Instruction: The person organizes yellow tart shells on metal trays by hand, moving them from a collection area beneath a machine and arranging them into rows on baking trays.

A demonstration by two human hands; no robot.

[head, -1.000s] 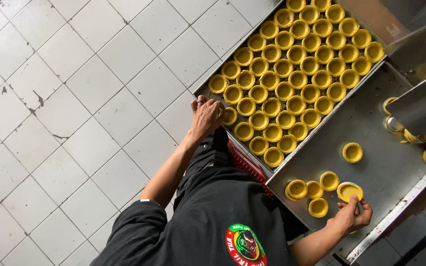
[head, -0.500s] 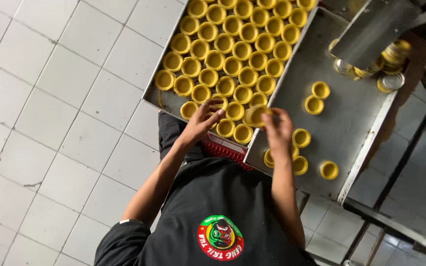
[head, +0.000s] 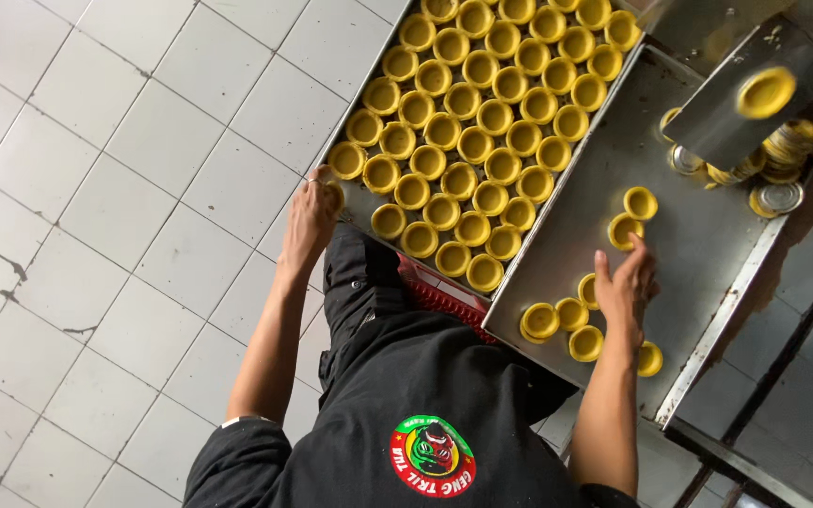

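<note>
Looking straight down over a black shirt (head: 397, 414) with a round badge on it. Left hand (head: 310, 218) out at about 11 o'clock from the badge, fingers curled together over the near corner of the big metal tray (head: 355, 199), touching a yellow cup (head: 335, 196) right at the rim; can't tell whether actually pinching it or just resting there. Tray packed tight with rows of yellow pastry cups (head: 482, 113), running up toward 12 to 1 o'clock. Right hand (head: 625, 287) over at 2 o'clock above the second, mostly bare steel tray (head: 708, 235), fingers loosely spread and a bit bent, tips just at a loose cup (head: 621, 231), another one (head: 640, 201) right beside that. Small cluster of cups (head: 557, 320) sitting just at 9 o'clock of that hand, one more (head: 649, 358) tucked by the wrist. Stack of metal moulds (head: 773, 174) further out at 2 o'clock under a steel chute (head: 736, 113). White tiled floor (head: 96, 188) filling the whole 9 o'clock side.
</note>
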